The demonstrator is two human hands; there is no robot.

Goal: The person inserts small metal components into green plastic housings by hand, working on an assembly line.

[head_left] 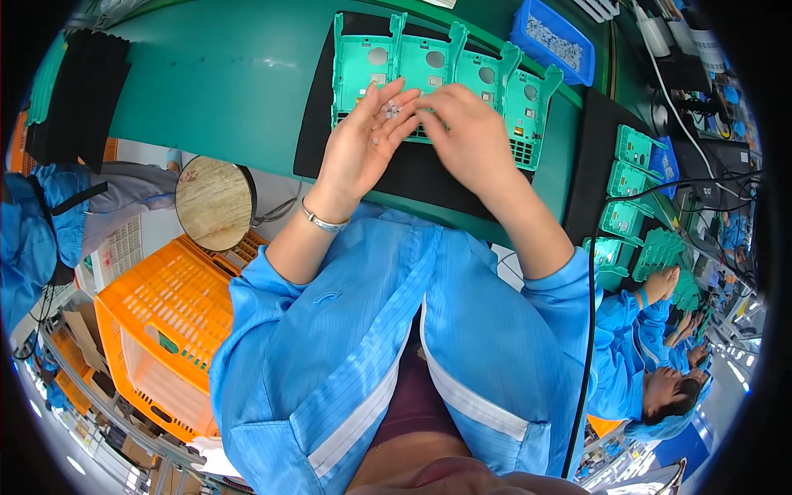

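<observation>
My left hand [355, 153] is turned palm up, cupping several small whitish pieces [392, 110] on its palm and fingers. Against its fingertips, my right hand [472, 142] has thumb and fingers drawn together in a pinch; whatever is between them is too small or hidden to make out. Both hands are over the near edge of a row of green plastic housings [363, 59], each with a round hole and raised side arms. The housings lie side by side on a black mat [315, 124], and my hands hide part of their lower edges.
Beyond the housings stands a blue bin [587, 68] full of small pale pieces. More green housings [624, 183] line the bench to the right, near a co-worker's hand [660, 283] and cables. A round stool [214, 202] and orange crates [165, 309] are at lower left.
</observation>
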